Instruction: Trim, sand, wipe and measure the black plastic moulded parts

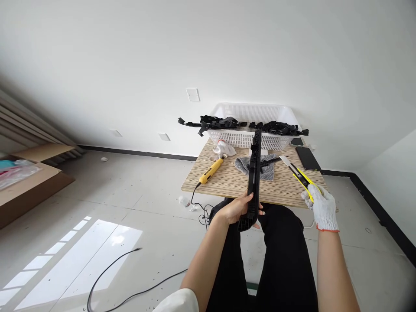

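Note:
My bare left hand (238, 207) is wrapped round the lower end of a long black plastic trim piece (255, 169), which points away from me over the table's near edge. In my right hand (321, 206), which wears a white knit glove with an orange cuff, is a yellow and black utility knife (300, 177). Its blade is out and points up and left, apart from the trim piece. Behind the trim piece lie a grey cloth (267, 173) and a dark tool-like object (268, 162) whose kind I cannot make out.
A white plastic basket (238, 139) with several black plastic parts (224, 123) stands at the table's back. A yellow corded tool (211, 170) and a white glove (225, 148) lie left on the wooden table (195, 182). A black phone (307, 158) lies right. Cable (156, 284) crosses the floor.

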A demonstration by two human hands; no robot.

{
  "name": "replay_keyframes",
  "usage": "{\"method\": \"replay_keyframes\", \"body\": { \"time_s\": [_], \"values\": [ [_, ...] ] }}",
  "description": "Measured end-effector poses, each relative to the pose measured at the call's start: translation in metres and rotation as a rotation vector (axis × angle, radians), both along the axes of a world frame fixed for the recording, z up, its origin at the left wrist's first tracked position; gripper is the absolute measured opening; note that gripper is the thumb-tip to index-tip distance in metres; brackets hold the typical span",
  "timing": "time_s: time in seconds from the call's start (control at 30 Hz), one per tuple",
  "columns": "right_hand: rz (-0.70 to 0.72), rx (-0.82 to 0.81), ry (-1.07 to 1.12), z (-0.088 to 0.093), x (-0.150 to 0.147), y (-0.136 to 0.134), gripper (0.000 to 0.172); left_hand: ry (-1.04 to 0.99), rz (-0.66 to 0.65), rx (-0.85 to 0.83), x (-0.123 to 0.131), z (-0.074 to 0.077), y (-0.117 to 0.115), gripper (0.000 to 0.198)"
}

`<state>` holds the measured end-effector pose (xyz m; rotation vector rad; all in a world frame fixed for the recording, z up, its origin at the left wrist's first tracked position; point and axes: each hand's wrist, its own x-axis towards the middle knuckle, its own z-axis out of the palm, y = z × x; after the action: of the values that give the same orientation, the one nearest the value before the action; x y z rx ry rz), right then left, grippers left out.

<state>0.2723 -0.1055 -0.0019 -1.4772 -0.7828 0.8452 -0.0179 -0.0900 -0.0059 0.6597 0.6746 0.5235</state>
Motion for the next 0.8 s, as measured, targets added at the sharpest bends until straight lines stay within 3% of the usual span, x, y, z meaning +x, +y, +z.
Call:
{"method": "replay_keyframes", "body": {
  "time_s": [0.13,0.2,0.3,0.43,0.57,0.67,0.8],
  "values": [
    [0.018,0.042,0.036,-0.002,0.0,-0.001,0.035,0.098,-0.148,-0.001,0.001,0.004,-0.004,0.061],
    [0.031,0.071,0.055,-0.004,0.0,-0.002,0.041,0.186,-0.135,0.071,0.0,0.008,-0.008,0.062],
    [0.062,0.072,0.06,-0.006,-0.001,-0.002,0.048,0.322,-0.005,0.177,-0.002,0.018,-0.015,0.053],
    [0.119,0.092,0.037,-0.001,-0.007,-0.002,0.047,0.347,0.214,0.266,-0.002,0.034,-0.02,0.037],
    [0.118,0.111,0.041,0.004,-0.014,-0.002,0.042,0.317,0.445,0.272,0.002,0.048,-0.017,0.041],
    [0.127,0.15,0.179,0.003,-0.018,-0.001,0.039,0.293,0.55,0.297,0.003,0.051,-0.011,0.049],
    [0.257,0.194,0.393,0.005,-0.028,0.002,0.033,0.243,0.634,0.411,0.002,0.047,0.002,0.046]
  ]
}}
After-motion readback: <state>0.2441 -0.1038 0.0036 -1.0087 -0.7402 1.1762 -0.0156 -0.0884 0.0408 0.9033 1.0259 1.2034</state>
